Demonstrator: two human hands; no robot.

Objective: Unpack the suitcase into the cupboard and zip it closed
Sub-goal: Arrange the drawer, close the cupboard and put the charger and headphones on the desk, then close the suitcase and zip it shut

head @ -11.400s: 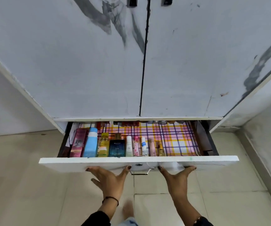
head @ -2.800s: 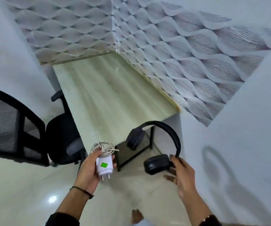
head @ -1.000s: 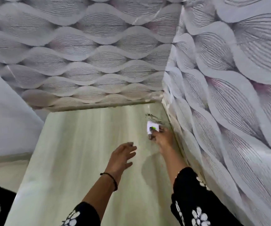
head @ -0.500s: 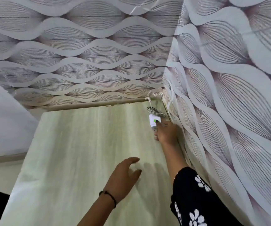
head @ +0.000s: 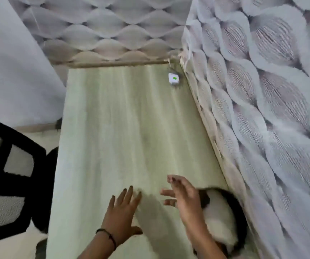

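Left hand [head: 121, 215] and right hand [head: 185, 199] both empty, fingers spread, over the near surface [head: 122, 128]. Headphones [head: 241, 217] lie near right against the wall [head: 262, 109], charger [head: 173, 78] in the far right corner, likely tucked clear of the edge. Suitcase not in view.

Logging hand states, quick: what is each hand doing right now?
Left hand: open, fingers spread, holding nothing.
Right hand: open, fingers loose, holding nothing.

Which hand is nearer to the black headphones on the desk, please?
Right. The right hand is directly beside the headphones, partly in front of them near the wall. The left hand is farther left, over the middle of the desk, with its fingers spread.
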